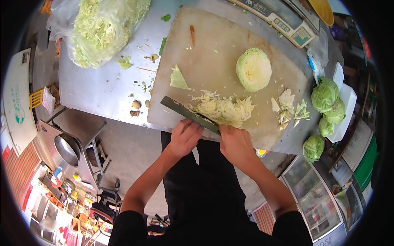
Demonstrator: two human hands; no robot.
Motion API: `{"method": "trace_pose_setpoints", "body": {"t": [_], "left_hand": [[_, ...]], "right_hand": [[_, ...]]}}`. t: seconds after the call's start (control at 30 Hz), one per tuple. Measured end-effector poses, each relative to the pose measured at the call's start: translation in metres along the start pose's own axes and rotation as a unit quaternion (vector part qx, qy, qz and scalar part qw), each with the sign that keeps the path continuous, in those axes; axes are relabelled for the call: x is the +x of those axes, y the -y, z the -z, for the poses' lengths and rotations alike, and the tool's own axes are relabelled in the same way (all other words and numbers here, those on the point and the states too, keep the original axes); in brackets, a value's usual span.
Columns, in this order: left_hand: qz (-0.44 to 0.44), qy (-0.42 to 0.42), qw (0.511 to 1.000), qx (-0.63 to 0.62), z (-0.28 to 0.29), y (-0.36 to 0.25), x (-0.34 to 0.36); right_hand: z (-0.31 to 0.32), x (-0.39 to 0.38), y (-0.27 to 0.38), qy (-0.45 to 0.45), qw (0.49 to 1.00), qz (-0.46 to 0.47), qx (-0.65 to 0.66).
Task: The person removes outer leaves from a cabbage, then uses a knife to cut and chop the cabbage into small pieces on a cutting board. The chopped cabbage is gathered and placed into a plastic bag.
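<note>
A dark-bladed cleaver [184,112] lies slantwise across the near edge of the pale cutting board [205,53]. My right hand [237,142] is closed at its right end, where the handle is hidden under the fingers. Against the near side of the blade, my left hand [185,137] has its fingers bent and pressed together; its fingertips are partly hidden. Shredded cabbage [227,110] lies in a loose pile just beyond the blade, with bits stuck along it. Farther right on the board sits a cut cabbage head [253,69], its pale cut face showing. A flat leaf piece [178,78] rests left of the pile.
A clear plastic bag of shredded cabbage [102,35] stands at the far left of the metal table [94,90]. Scraps [135,104] dot the tabletop. A scale [287,24] is at the far right. Whole cabbages [326,98] sit by a white foam tray [347,110] on the right.
</note>
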State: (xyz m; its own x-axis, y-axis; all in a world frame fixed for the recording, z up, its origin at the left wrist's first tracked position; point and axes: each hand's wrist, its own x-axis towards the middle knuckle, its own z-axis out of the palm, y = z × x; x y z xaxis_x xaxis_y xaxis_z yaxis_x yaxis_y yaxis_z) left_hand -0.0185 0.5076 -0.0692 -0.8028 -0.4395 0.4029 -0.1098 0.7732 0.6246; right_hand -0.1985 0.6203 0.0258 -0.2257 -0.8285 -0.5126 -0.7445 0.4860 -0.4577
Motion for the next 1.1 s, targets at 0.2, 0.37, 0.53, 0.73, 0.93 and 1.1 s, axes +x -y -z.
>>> {"method": "trace_pose_setpoints", "body": {"t": [0.2, 0.37, 0.53, 0.73, 0.93, 1.1], "left_hand": [[0.003, -0.009, 1.000, -0.019, -0.002, -0.003, -0.010], [0.012, -0.002, 1.000, -0.009, 0.002, -0.005, -0.005], [0.004, -0.017, 1.000, -0.023, -0.004, 0.001, -0.012], [0.008, -0.021, 1.000, -0.010, -0.002, -0.003, -0.008], [0.017, -0.039, 0.998, -0.046, -0.001, -0.002, -0.007], [0.020, -0.042, 0.998, -0.045, -0.002, -0.003, -0.011]], "right_hand": [[0.053, -0.059, 0.011, 0.062, 0.996, -0.052, -0.033], [-0.015, 0.001, -0.004, -0.006, 1.000, 0.007, 0.002], [0.033, -0.026, 0.016, 0.029, 0.999, -0.025, -0.010], [0.000, -0.013, 0.003, 0.015, 1.000, -0.020, -0.007], [0.020, -0.016, 0.015, 0.025, 1.000, -0.015, -0.011], [0.041, -0.043, 0.013, 0.059, 0.997, -0.044, -0.009]]}}
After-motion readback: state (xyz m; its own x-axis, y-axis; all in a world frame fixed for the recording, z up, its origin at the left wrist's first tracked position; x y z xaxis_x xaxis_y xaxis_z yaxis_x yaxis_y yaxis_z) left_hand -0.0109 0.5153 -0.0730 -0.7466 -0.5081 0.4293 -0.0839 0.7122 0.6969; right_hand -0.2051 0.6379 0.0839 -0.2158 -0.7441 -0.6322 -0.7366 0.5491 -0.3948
